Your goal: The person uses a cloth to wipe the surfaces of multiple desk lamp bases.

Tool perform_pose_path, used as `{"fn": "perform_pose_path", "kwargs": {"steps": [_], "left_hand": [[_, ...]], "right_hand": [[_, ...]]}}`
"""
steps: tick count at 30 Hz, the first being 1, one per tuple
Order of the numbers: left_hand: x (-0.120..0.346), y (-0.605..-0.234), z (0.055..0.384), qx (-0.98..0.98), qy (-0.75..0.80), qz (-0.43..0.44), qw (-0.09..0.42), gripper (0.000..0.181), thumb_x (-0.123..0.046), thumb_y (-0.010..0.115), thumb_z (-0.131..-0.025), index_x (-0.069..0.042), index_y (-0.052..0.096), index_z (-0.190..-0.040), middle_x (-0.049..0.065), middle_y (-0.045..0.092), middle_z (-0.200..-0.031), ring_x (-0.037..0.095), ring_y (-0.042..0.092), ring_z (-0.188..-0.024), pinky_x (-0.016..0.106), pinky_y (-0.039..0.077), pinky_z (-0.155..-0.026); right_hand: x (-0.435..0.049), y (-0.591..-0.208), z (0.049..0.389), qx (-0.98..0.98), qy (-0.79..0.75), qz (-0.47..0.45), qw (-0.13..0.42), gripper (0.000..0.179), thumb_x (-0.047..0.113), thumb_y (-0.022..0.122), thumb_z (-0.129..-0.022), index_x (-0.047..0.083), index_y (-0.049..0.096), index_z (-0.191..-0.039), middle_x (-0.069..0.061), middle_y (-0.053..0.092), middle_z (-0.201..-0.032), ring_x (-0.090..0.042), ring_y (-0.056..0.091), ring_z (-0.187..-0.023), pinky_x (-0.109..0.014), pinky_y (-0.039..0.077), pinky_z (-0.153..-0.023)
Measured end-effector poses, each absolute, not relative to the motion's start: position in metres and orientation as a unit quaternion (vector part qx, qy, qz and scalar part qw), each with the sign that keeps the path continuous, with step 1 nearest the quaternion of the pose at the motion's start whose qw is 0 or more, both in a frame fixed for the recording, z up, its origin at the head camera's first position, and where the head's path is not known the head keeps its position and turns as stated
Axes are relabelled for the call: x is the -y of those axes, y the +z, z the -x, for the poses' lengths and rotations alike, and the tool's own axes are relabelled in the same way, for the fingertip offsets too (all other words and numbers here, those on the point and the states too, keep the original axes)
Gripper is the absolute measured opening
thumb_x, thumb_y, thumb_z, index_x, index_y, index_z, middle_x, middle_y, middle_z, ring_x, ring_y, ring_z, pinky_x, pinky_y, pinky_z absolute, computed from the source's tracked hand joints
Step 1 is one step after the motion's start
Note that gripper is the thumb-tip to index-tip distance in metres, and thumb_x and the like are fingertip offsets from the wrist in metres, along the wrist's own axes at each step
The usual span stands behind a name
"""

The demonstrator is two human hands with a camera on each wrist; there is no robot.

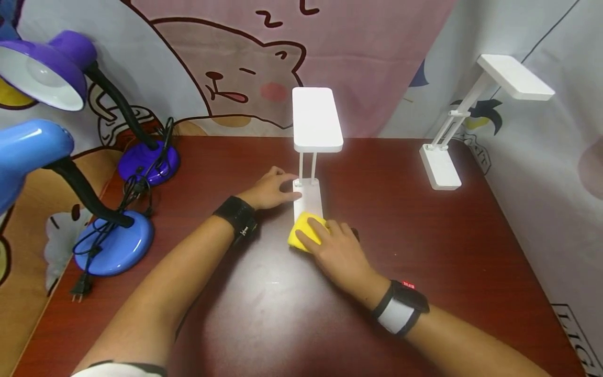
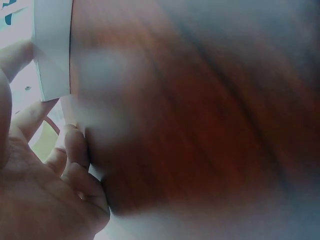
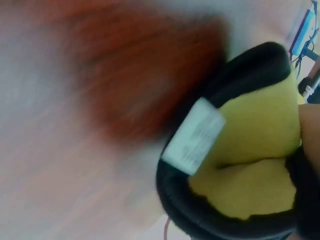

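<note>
A white desk lamp (image 1: 309, 201) with two thin posts and a flat head (image 1: 317, 120) stands mid-table in the head view. My left hand (image 1: 269, 189) holds its base at the left and back, thumb on the near side. In the left wrist view, fingers (image 2: 32, 120) touch the white base's (image 2: 52, 55) edges. My right hand (image 1: 339, 256) grips a folded yellow cloth (image 1: 303, 230) against the front end of the base. Close up in the right wrist view, the yellow cloth (image 3: 260, 125) shows a dark border and a white label; most of that hand is out of frame.
On the left stand a purple lamp (image 1: 149, 159) and a blue lamp (image 1: 120, 248), with black cords bundled at their bases. Another white folding lamp (image 1: 440, 167) is at the back right. A cartoon-printed curtain (image 1: 367, 63) hangs behind the brown table (image 1: 414, 293).
</note>
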State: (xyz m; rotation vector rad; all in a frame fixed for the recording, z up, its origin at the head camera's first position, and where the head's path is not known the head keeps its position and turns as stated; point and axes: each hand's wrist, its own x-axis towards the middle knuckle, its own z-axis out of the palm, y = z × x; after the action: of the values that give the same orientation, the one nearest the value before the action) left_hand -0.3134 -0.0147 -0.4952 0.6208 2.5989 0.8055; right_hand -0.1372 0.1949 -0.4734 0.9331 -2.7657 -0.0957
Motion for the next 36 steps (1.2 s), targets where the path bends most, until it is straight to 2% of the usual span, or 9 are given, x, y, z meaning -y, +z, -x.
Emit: {"fn": "perform_pose_path", "kwargs": {"steps": [5,14,19,23,26,29,32,34,36], "left_hand": [[0.017,-0.493,0.313,-0.918,0.284,-0.215,0.175,0.069,-0.055,0.064,-0.091,-0.022,0.047,-0.149,0.016,0.038,-0.145,0.033,0.043,-0.132,0.054,0.041,-0.108],[0.019,-0.494,0.317,-0.917,0.276,-0.227,0.174,0.073,-0.057,0.062,-0.091,-0.02,0.045,-0.151,0.017,0.039,-0.145,0.033,0.044,-0.132,0.054,0.04,-0.109],[0.02,-0.491,0.315,-0.918,0.278,-0.22,0.178,0.072,-0.056,0.063,-0.091,-0.02,0.045,-0.15,0.016,0.039,-0.145,0.032,0.043,-0.133,0.054,0.041,-0.109],[0.024,-0.491,0.314,-0.916,0.289,-0.226,0.162,0.069,-0.052,0.065,-0.091,-0.017,0.047,-0.148,0.016,0.043,-0.142,0.031,0.045,-0.131,0.052,0.041,-0.109],[0.032,-0.492,0.313,-0.917,0.313,-0.22,0.113,0.056,-0.043,0.066,-0.094,-0.014,0.053,-0.141,0.016,0.051,-0.132,0.029,0.052,-0.121,0.048,0.045,-0.104],[0.043,-0.488,0.303,-0.913,0.342,-0.223,0.021,0.029,-0.03,0.064,-0.096,-0.013,0.062,-0.119,0.009,0.06,-0.111,0.024,0.058,-0.1,0.04,0.049,-0.089],[0.047,-0.478,0.28,-0.892,0.362,-0.261,-0.065,0.008,-0.019,0.063,-0.095,-0.012,0.063,-0.1,0.002,0.061,-0.093,0.018,0.057,-0.085,0.034,0.049,-0.075],[0.045,-0.472,0.263,-0.874,0.375,-0.297,-0.088,0.006,-0.016,0.064,-0.093,-0.012,0.064,-0.098,-0.001,0.06,-0.089,0.014,0.056,-0.079,0.03,0.049,-0.069],[0.039,-0.467,0.248,-0.865,0.38,-0.319,-0.077,0.015,-0.017,0.064,-0.093,-0.011,0.062,-0.107,-0.001,0.061,-0.092,0.013,0.057,-0.079,0.029,0.051,-0.068]], "right_hand": [[-0.205,-0.47,0.135,0.952,-0.034,-0.29,0.096,0.064,0.017,0.078,-0.082,0.031,0.057,-0.141,-0.008,0.056,-0.139,-0.033,0.059,-0.11,-0.048,0.053,-0.087],[-0.196,-0.473,0.137,0.943,-0.009,-0.308,0.128,0.059,0.011,0.07,-0.083,0.029,0.06,-0.139,-0.011,0.058,-0.137,-0.034,0.06,-0.105,-0.047,0.054,-0.084],[-0.202,-0.469,0.138,0.951,0.008,-0.289,0.108,0.064,0.016,0.077,-0.079,0.029,0.059,-0.14,-0.01,0.058,-0.136,-0.032,0.061,-0.106,-0.046,0.055,-0.084],[-0.206,-0.464,0.146,0.961,0.111,-0.238,0.087,0.063,0.017,0.077,-0.08,0.023,0.059,-0.14,-0.009,0.061,-0.129,-0.029,0.062,-0.104,-0.044,0.055,-0.084],[-0.202,-0.46,0.159,0.952,0.231,-0.181,0.083,0.058,0.018,0.074,-0.082,0.018,0.06,-0.139,-0.007,0.063,-0.12,-0.023,0.063,-0.096,-0.038,0.055,-0.078],[-0.195,-0.458,0.172,0.93,0.333,-0.133,0.082,0.052,0.019,0.072,-0.085,0.014,0.063,-0.136,-0.007,0.063,-0.11,-0.02,0.06,-0.091,-0.033,0.052,-0.074],[-0.187,-0.458,0.185,0.912,0.395,-0.086,0.073,0.041,0.022,0.072,-0.087,0.013,0.069,-0.126,-0.008,0.062,-0.099,-0.021,0.056,-0.088,-0.033,0.049,-0.071],[-0.181,-0.457,0.194,0.901,0.424,-0.054,0.067,0.037,0.025,0.072,-0.087,0.014,0.071,-0.122,-0.009,0.061,-0.094,-0.021,0.054,-0.086,-0.033,0.047,-0.069],[-0.174,-0.457,0.201,0.89,0.452,-0.031,0.054,0.036,0.028,0.071,-0.088,0.013,0.071,-0.121,-0.01,0.061,-0.093,-0.022,0.055,-0.085,-0.032,0.048,-0.068]]}}
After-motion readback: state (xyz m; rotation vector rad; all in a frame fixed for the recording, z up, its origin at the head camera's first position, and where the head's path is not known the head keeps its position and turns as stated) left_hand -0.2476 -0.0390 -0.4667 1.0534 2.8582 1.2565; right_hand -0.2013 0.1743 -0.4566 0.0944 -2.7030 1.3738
